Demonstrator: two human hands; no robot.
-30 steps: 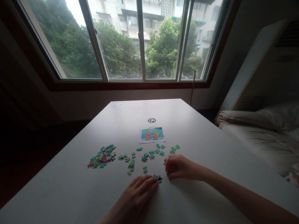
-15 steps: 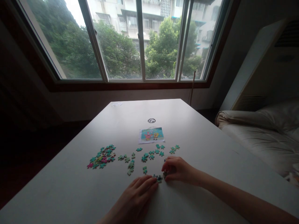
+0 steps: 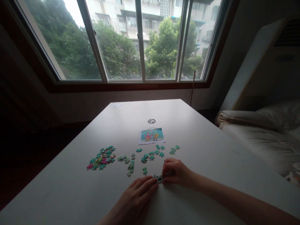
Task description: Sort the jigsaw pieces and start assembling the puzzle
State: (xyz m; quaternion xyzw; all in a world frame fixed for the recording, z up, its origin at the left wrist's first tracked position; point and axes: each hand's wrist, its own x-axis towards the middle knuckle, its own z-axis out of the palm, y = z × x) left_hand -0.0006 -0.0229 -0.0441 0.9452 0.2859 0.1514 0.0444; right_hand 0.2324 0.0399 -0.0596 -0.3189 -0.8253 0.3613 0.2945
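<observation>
My left hand lies flat on the white table, fingers stretched, fingertips touching a small dark joined bit of puzzle. My right hand is curled, its fingers pinched on a puzzle piece that it presses against that same bit; the piece is mostly hidden. Loose teal pieces lie just beyond both hands. A heap of teal and pink pieces sits to the left. A small reference picture lies farther back.
A round cable hole is in the table's middle. Large windows fill the far wall. A bed with pale bedding stands close to the table's right edge. Dark floor lies to the left.
My right hand has slid left and toward me, bringing its piece up against the dark bit at my left fingertips. My left hand has stayed in place.
</observation>
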